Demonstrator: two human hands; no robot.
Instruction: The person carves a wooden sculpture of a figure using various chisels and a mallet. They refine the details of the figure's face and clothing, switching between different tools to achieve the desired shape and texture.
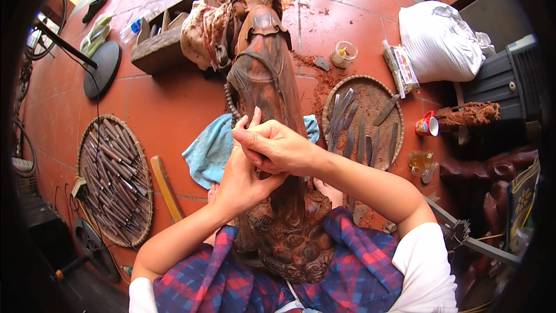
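Note:
A tall, dark reddish-brown carved wooden statue point(269, 75) lies lengthwise away from me, its knobbly carved base point(295, 235) between my legs. Over its middle my two hands press against each other. My right hand point(277, 146) is closed against the fingers of my left hand, thumb on top; what lies inside its grip is hidden. My left hand point(246, 175) has its thumb stretched to the right, and two fingertips that look like its own stick out beyond the right hand. No tool shows in either hand. A light-blue cloth point(208, 153) lies under the statue.
At left stands a round basket of wooden-handled chisels point(116, 182), with a wooden mallet point(166, 188) beside it. Flat blades fill another round basket point(370, 90) on the right. A wooden box point(153, 52), glass jar point(343, 54), white sack point(437, 43) and red-and-white mug point(427, 124) lie farther out.

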